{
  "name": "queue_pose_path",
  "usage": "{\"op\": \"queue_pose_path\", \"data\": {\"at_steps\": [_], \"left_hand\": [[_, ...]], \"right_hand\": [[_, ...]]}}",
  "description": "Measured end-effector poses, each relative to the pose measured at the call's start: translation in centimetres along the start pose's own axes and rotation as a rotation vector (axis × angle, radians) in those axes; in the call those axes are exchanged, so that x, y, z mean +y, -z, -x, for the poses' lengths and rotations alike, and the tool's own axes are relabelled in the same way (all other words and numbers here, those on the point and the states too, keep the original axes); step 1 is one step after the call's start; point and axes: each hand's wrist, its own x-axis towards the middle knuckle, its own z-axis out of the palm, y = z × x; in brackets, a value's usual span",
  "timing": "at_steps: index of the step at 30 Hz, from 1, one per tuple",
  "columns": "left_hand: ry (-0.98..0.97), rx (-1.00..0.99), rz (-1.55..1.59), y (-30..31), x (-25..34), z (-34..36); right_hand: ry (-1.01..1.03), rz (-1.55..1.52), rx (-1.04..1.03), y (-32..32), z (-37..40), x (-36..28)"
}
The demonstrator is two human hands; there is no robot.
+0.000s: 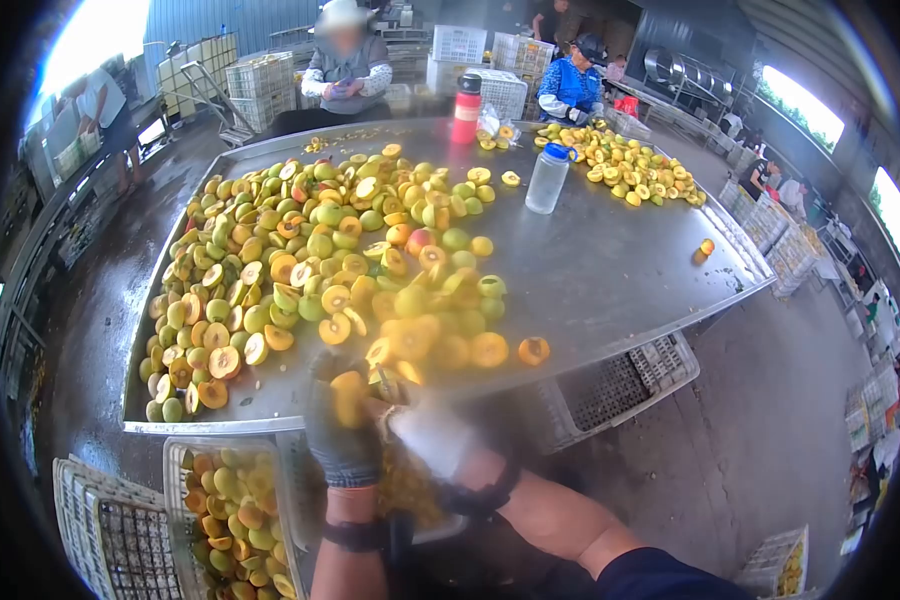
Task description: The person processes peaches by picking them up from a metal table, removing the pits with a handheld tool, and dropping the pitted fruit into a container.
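Observation:
At the near edge of the metal table (610, 290), my left hand (342, 425) wears a dark glove and is closed on a yellow-orange fruit half (349, 398). My right hand (432, 432), in a pale glove, is beside it, smeared by motion; a small dark tool (384, 382) shows at its fingers. Its exact grip is hidden. A large pile of halved green and yellow fruit (320, 215) covers the table's left part and reaches close to both hands. Single halves (533, 350) lie right of the hands.
Crates of fruit halves (235, 520) stand below the near edge; a white crate (620, 385) is under the table at right. A clear bottle (547, 180), a red bottle (466, 110) and another fruit pile (635, 170) are farther back. Two people (570, 85) (348, 75) sit across.

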Motion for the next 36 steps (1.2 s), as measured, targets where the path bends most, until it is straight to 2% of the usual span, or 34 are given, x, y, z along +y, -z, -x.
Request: {"op": "queue_pose_path", "data": {"at_steps": [2, 4, 6, 7, 8, 10, 12, 13, 15, 16, 17, 18, 19, 20, 21, 22, 23, 24, 27, 29, 31, 34, 35, 36], "left_hand": [[0.124, -0.016, 0.152, 0.0, 0.3, 0.2], [0.054, -0.092, -0.067, 1.0, -0.3, 0.0], [0.001, -0.181, -0.285, 2.2, -0.5, -0.4], [0.051, -0.2, -0.274, 2.4, -0.3, -0.6], [0.101, -0.219, -0.264, 2.5, 0.0, -0.8], [0.198, -0.206, -0.087, 3.2, -1.0, -0.9], [0.095, -0.144, -0.356, 3.4, -1.8, -0.7], [0.181, -0.058, -0.19, 4.2, -2.6, -0.9], [0.307, 0.157, 0.167, 5.6, -4.2, -1.6], [0.388, 0.254, 0.358, 7.2, -2.3, -2.4], [0.473, 0.339, 0.554, 8.7, -0.7, -3.1], [0.355, 0.343, 0.4, 10.8, 0.2, -3.5], [0.287, 0.367, 0.386, 12.5, 0.7, -4.5], [0.219, 0.39, 0.371, 14.2, 1.2, -5.4], [0.225, 0.456, 0.468, 15.1, 1.7, -5.5], [0.244, 0.4, 0.448, 14.9, 1.9, -5.1], [0.253, 0.358, 0.421, 15.2, 2.1, -4.8], [0.258, 0.322, 0.385, 15.4, 2.5, -5.1], [0.09, 0.36, 0.296, 16.3, 2.9, -7.4], [-0.003, 0.363, 0.091, 18.0, 3.5, -10.3], [0.023, 0.33, -0.127, 16.3, 4.7, -11.7], [0.06, 0.181, -0.435, 16.3, 1.0, -11.4], [0.166, 0.186, -0.366, 15.3, 0.6, -11.0], [0.066, 0.155, -0.565, 15.7, -1.0, -10.3]], "right_hand": [[-0.086, -0.075, -0.041, 0.0, -0.6, 1.4], [0.575, 0.392, -0.048, 1.1, -2.2, 5.5], [0.488, 0.381, -0.012, 1.0, -2.7, 5.3], [0.445, 0.374, 0.007, 1.0, -2.9, 5.3], [0.621, 0.596, 0.064, 1.1, -3.0, 5.1], [0.317, 0.532, 0.098, 0.1, -0.9, 1.0], [0.535, 0.669, 0.099, -0.1, -0.4, -0.3], [0.653, 0.726, 0.094, 0.0, -0.6, -0.6], [0.718, 1.059, 0.281, 3.0, -3.5, 0.1], [0.582, 0.935, 0.401, 5.0, -4.6, -1.0], [0.395, 0.744, 0.424, 8.6, -6.6, -1.0], [0.229, 0.424, 0.432, 11.1, -7.1, -3.1], [0.127, 0.296, 0.442, 14.1, -7.9, -4.3], [0.051, 0.291, 0.499, 16.9, -8.9, -4.7], [0.021, 0.345, 0.458, 20.3, -10.1, -3.3], [-0.007, 0.399, 0.413, 23.9, -11.8, -1.6], [-0.037, 0.451, 0.351, 25.5, -13.2, -1.0], [-0.19, 0.643, 0.386, 24.2, -12.9, -3.2], [-0.193, 0.752, 0.299, 25.4, -16.9, -3.8], [-0.189, 0.778, 0.254, 22.9, -18.8, -6.7], [-0.143, 0.794, 0.195, 21.9, -22.0, -7.1], [-0.124, 0.882, 0.192, 18.7, -26.9, -7.7], [-0.082, 0.893, 0.181, 18.7, -29.1, -6.7], [-0.089, 0.965, 0.206, 18.7, -31.3, -6.1]]}}
